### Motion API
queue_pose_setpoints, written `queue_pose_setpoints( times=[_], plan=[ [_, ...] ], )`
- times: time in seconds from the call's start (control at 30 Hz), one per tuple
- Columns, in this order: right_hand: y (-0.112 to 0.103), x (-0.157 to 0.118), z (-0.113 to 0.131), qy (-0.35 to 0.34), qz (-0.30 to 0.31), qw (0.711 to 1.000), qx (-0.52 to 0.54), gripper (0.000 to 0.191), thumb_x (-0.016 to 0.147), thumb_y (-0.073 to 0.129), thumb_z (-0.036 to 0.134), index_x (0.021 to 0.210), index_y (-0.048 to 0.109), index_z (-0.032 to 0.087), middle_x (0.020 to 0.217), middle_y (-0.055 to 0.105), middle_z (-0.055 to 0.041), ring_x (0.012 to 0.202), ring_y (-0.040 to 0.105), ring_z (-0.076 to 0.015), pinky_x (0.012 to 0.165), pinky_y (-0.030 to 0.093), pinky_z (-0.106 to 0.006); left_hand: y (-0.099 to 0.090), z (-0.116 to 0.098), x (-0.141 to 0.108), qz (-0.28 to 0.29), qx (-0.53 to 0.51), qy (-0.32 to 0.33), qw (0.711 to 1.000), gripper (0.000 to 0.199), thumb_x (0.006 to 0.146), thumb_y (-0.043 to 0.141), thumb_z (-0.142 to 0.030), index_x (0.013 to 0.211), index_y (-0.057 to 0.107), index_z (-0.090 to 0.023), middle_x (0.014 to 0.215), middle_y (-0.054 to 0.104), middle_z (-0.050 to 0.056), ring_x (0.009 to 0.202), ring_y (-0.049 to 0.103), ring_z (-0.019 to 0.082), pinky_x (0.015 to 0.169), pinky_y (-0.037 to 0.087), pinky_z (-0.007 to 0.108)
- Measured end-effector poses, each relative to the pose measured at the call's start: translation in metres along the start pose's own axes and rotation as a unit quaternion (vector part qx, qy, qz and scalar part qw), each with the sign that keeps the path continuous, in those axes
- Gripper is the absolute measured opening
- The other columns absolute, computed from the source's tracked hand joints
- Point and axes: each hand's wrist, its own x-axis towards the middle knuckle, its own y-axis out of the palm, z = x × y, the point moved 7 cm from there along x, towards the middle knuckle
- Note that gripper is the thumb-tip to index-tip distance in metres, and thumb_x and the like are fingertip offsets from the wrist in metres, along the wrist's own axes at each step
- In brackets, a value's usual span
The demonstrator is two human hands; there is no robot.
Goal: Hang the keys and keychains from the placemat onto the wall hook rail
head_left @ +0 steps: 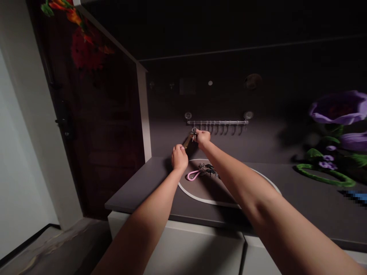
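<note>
My right hand (203,137) is closed, pinching a bunch of keys (194,136) by its metal ring, just under the left end of a clear hook rail (219,122). Whether the ring touches a hook I cannot tell. From the keys a brown strap (188,141) slants down to my left hand (179,157), whose fingers are closed on its lower end. Below the hands, more keys with dark charms (208,169) and a pink loop strap (193,175) lie on a round, white-rimmed mat (200,194), partly hidden by my right forearm.
The mat is on a dark counter (143,187) over white cabinets (197,244). Purple artificial flowers (338,110) and a green ring-shaped piece (323,177) stand at right. A dark upper cabinet (200,26) overhangs. At left is a dark red door (114,145).
</note>
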Motion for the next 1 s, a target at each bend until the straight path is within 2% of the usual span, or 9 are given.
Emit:
queue_pose_setpoints(
  times=[0.1,0.3,0.43,0.7,0.83,1.0],
  plan=[
    [-0.002,-0.001,-0.005,0.009,-0.005,1.0,0.006,0.017,0.075,0.061,0.023,0.065,0.056,0.011,0.046,0.054,0.0017,0.035,0.049,-0.0065,0.037,0.042,-0.017,0.001,0.0,0.0,0.004,-0.002,0.004,1.0,0.024,0.086,0.032,-0.02,0.096,0.054,-0.017,0.101,0.059,0.012,0.094,0.055,0.02,0.08,0.04,0.031],
    [-0.005,-0.001,-0.011,-0.001,-0.001,1.0,-0.031,0.023,0.07,0.065,0.031,0.063,0.055,0.012,0.042,0.051,0.0035,0.036,0.047,-0.0061,0.038,0.041,-0.016,0.003,0.001,0.001,0.012,-0.005,0.01,1.0,0.024,0.086,0.032,-0.02,0.096,0.053,-0.017,0.102,0.059,0.013,0.096,0.054,0.021,0.082,0.04,0.032],
    [-0.01,-0.003,-0.009,-0.004,0.007,0.999,-0.031,0.016,0.073,0.061,0.026,0.065,0.055,0.013,0.043,0.049,0.0047,0.037,0.044,-0.0048,0.04,0.04,-0.016,0.004,0.002,0.0,0.019,-0.007,0.013,1.0,0.023,0.085,0.033,-0.02,0.095,0.054,-0.017,0.101,0.059,0.013,0.096,0.055,0.021,0.082,0.04,0.033],
    [-0.021,-0.024,-0.005,0.035,0.1,0.994,-0.024,0.008,0.072,0.051,0.008,0.067,0.055,0.012,0.054,0.052,0.0034,0.048,0.047,-0.004,0.054,0.042,-0.016,0.013,0.007,0.001,0.037,-0.037,0.047,0.998,0.02,0.084,0.04,-0.022,0.096,0.054,-0.017,0.095,0.063,0.011,0.089,0.057,0.019,0.08,0.042,0.032],
    [-0.037,-0.041,-0.002,0.049,0.117,0.991,-0.047,0.007,0.07,0.054,0.007,0.07,0.057,0.013,0.061,0.056,0.0018,0.053,0.05,-0.0055,0.058,0.044,-0.019,0.021,0.004,0.001,0.075,-0.084,0.081,0.99,0.017,0.082,0.044,-0.022,0.092,0.056,-0.016,0.088,0.064,0.009,0.08,0.058,0.016,0.076,0.045,0.029],
    [-0.056,-0.065,-0.002,0.027,0.177,0.976,-0.125,0.005,0.073,0.056,0.015,0.077,0.06,0.013,0.072,0.062,-0.0023,0.061,0.054,-0.0074,0.061,0.044,-0.021,0.028,-0.009,-0.01,0.149,-0.108,0.129,0.974,0.013,0.077,0.05,-0.019,0.083,0.06,-0.015,0.081,0.065,0.005,0.074,0.058,0.013,0.072,0.045,0.025]
  ],
)
